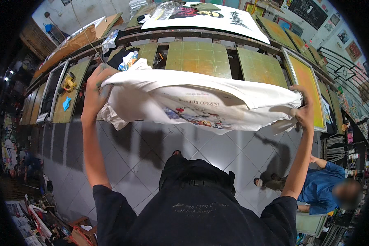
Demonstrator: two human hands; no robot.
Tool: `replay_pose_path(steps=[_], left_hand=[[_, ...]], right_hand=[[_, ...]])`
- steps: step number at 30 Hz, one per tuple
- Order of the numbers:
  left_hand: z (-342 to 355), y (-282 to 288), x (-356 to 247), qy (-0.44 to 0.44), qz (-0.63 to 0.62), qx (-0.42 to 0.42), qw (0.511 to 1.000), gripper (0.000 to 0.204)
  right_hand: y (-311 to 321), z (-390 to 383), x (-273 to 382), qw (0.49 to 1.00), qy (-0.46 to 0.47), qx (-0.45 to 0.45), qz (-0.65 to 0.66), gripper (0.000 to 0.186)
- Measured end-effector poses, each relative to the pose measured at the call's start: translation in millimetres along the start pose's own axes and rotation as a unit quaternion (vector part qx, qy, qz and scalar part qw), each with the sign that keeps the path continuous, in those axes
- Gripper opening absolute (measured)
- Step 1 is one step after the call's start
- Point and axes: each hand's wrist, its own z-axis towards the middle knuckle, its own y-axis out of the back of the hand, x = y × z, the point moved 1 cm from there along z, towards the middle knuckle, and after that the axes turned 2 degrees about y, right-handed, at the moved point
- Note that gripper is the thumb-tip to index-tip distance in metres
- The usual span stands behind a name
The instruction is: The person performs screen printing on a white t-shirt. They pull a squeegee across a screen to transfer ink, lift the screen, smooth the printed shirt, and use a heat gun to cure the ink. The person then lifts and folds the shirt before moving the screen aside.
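Two ends of the printed white T-shirt (201,107) were gripped by the left hand (97,85) and right hand (304,108), probably to spread it.

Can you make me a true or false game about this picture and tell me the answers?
1. The left hand and the right hand both grip the white cloth. True.
2. The white cloth is plain all over. False: it has a colourful print.
3. The other person, at the right, wears a blue top. True.
4. The floor is brown wood. False: the floor has grey tiles.
5. A yellow tool is left of the white cloth. True.
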Motion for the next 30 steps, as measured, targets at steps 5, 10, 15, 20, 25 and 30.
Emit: replay_pose_path(steps=[5, 10, 15, 20, 25, 30], left_hand=[[21.7, -21.3, 43.7, 0.025, -0.073, -0.02, 0.997, 0.021], [28.8, -41.7, 79.4, 0.148, -0.209, 0.006, 0.967, 0.013], [43.8, -63.5, 75.6, 0.211, -0.323, -0.042, 0.921, 0.023], [42.9, -64.2, 92.9, 0.19, -0.289, -0.01, 0.938, 0.038], [21.9, -63.3, 109.9, 0.233, -0.334, -0.034, 0.913, 0.047], [-4.0, -58.6, 100.6, 0.278, -0.506, 0.006, 0.817, 0.039]], right_hand=[[-12.9, 16.7, -12.6, 0.991, -0.095, 0.03, -0.094, 0.019], [-45.0, 29.8, -18.0, 0.994, -0.023, -0.077, -0.072, 0.015], [-70.9, 32.1, -9.4, 0.968, -0.172, -0.171, 0.058, 0.025], [-90.5, 36.5, -5.5, 0.935, -0.222, -0.236, 0.14, 0.026], [-103.3, 32.9, 9.0, 0.914, -0.266, -0.248, 0.179, 0.029], [-81.7, 6.8, -13.4, 0.973, -0.21, -0.087, 0.047, 0.042]])
